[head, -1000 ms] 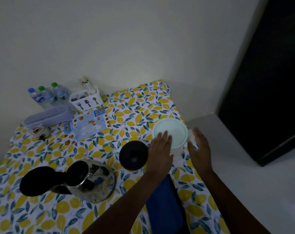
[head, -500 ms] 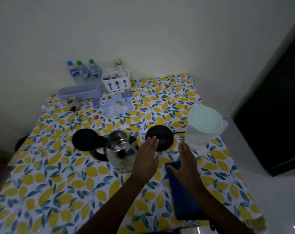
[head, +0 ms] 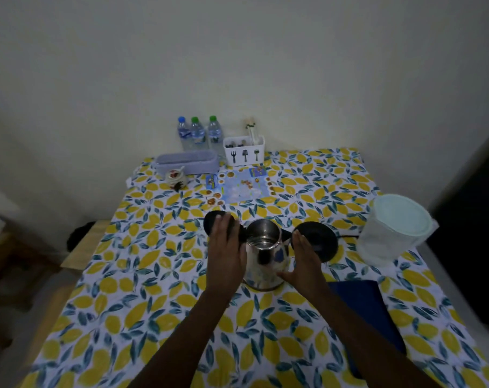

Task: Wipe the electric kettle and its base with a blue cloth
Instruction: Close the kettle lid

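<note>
A steel electric kettle [head: 264, 259] stands upright in the middle of the lemon-print table, its black lid [head: 215, 223] flipped open to the left. My left hand [head: 225, 253] lies flat against the kettle's left side, over the handle. My right hand [head: 303, 261] is pressed against its right side, fingers straight. The round black base [head: 320, 242] sits just right of the kettle, partly behind my right hand, with a cord running right. A dark blue cloth [head: 369, 317] lies flat on the table at the right, partly under my right forearm.
A translucent lidded jug [head: 391, 231] stands at the right edge. At the back are three water bottles [head: 198, 133], a white cutlery holder [head: 244, 149], a lilac tray [head: 187, 163], a small jar [head: 175, 177] and a printed sheet [head: 240, 189]. A wooden stool [head: 84, 247] is left of the table.
Both hands left the jug and moved left to the kettle, now flanking it on both sides. The view swung left, so the kettle sits central.
</note>
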A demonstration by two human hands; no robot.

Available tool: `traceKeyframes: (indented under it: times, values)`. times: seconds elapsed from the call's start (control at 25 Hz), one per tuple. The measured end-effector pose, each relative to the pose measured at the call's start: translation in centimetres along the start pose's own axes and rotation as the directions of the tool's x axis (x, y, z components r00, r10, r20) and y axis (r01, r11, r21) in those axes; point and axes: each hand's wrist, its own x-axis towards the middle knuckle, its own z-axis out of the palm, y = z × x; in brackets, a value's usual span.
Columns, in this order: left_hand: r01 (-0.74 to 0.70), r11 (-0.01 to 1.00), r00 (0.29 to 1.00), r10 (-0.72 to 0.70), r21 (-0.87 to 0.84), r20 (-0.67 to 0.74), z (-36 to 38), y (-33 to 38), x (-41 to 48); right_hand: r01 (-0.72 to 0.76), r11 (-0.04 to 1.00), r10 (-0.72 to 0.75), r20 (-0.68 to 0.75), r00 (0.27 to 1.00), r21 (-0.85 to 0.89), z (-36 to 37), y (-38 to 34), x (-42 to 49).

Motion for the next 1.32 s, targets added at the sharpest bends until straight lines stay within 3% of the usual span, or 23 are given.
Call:
traceKeyframes:
  times: [0.12,0.24,0.36,0.44,0.56,0.72,1.0,1.32]
  values:
    - [0.204,0.973,0.979,-0.202,-0.108,0.026,-1.6,-2.1,0.2,-0.096,0.991,0.097,-0.009,0.995,0.096,0.1,-1.1,0.7]
    - [0.268,0.932,0.962,-0.244,-0.245,0.124,-1.9,-2.4,0.5,-0.137,0.980,0.141,-0.019,0.990,0.144,-0.4,-1.4,0.9]
    - [0.168,0.950,0.985,-0.153,-0.263,0.077,-1.8,-1.2,1.7,-0.139,0.980,0.142,-0.009,0.990,0.141,-0.7,-1.5,0.7]
    - [0.044,0.958,0.993,-0.012,-0.285,0.113,-1.4,0.1,2.4,-0.129,0.979,0.131,-0.005,0.991,0.156,-0.9,-1.3,0.6]
    - [-0.109,0.951,0.945,0.188,-0.288,0.266,0.2,1.6,3.1,-0.085,0.989,0.085,0.008,0.996,0.122,-1.3,-0.9,0.5]
    - [-0.216,0.964,0.883,0.261,-0.155,0.391,2.8,1.6,2.8,-0.058,0.990,0.056,0.020,0.998,0.131,-1.3,-0.4,0.5]
    - [0.020,0.999,0.944,-0.007,-0.036,0.330,4.7,2.4,3.5,0.013,0.996,-0.016,0.031,0.999,0.089,-0.8,0.7,0.9]
    - [0.035,0.998,0.920,-0.054,0.057,0.388,4.7,3.8,3.9,0.030,0.997,-0.034,0.060,0.998,0.067,-1.3,1.1,0.6]
